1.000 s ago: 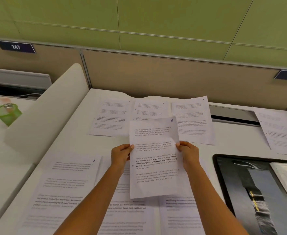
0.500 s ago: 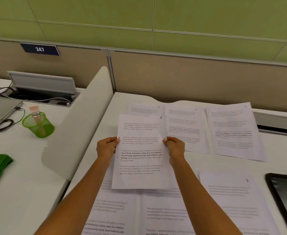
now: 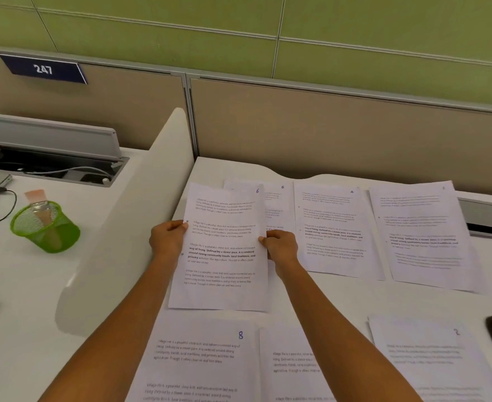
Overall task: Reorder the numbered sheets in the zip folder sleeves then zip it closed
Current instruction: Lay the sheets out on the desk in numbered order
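As left hand [image 3: 167,238] and right hand [image 3: 281,245] pinch sheet 6 [image 3: 221,256],
it runs lengthwise away, overlapping sheet 5's [image 3: 280,203] left.

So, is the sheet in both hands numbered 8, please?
No, the held sheet is marked 6; sheet 8 lies flat on the desk.

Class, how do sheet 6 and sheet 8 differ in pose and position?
Sheet 6 is held at its side edges by the left hand and right hand; sheet 8 lies unheld on the desk. Sheet 6 is farther away than sheet 8. Both show printed paragraphs.
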The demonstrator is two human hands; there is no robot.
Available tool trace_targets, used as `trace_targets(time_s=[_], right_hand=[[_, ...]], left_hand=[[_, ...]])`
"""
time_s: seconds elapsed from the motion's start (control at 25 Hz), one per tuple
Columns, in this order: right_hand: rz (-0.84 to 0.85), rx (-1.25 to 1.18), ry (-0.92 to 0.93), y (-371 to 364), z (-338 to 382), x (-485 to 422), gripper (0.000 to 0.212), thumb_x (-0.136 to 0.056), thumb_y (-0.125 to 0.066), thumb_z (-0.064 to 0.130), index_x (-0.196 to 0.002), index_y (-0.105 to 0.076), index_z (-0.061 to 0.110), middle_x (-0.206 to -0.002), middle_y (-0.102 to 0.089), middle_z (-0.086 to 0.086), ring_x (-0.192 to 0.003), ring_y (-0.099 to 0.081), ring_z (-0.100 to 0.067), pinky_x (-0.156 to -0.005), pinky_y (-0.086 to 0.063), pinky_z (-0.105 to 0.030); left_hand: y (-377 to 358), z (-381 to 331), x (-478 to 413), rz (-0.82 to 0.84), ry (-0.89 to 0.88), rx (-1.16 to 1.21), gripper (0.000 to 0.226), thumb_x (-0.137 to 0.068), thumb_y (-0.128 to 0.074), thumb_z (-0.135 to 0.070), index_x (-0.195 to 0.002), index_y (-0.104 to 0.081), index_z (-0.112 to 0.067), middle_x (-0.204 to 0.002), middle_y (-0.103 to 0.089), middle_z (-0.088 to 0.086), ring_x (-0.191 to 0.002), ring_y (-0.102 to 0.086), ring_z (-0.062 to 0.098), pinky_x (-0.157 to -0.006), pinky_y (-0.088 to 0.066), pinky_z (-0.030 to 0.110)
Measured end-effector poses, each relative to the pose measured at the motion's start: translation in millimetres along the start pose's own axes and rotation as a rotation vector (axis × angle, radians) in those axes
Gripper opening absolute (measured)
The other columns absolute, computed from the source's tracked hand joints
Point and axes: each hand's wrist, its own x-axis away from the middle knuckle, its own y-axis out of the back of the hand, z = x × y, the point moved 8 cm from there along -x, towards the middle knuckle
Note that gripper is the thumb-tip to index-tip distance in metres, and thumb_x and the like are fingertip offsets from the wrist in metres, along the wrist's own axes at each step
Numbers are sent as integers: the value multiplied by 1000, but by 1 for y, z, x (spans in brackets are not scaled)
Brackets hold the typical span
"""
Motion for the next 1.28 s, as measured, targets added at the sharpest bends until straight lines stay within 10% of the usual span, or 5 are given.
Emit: trace_targets(time_s=[0.52,1.04,1.28], right_hand=[[-43,42,17,-48,21,-34,6,-88,-67,7,-89,-69,12,-100,-72,-10,-84,-68,-23,-83,-58,-39],[-87,410,410,-30,47,-17,18,-97,-57,22,-106,-69,12,-103,-69,-8,-89,-63,-22,-85,-49,-31],[-165,757,515,35,15,-22,38,-102,-45,24,-138,-52,14,-147,-47,-7,-138,-40,-24,-113,-33,-39]], left_hand=[[-43,-20,16,74,-515,-539,59,-96,-57,-22,-146,-34,-3,-151,-37,14,-139,-35,29,-114,-28,38],[-92,16,42,301,-619,-981,73,-98,-27,-54,-154,-9,-12,-162,-3,3,-150,3,19,-119,3,43],[-146,-6,90,370,-788,-997,70,-99,-26,-54,-154,-9,-14,-162,-2,4,-149,4,20,-119,3,43]])
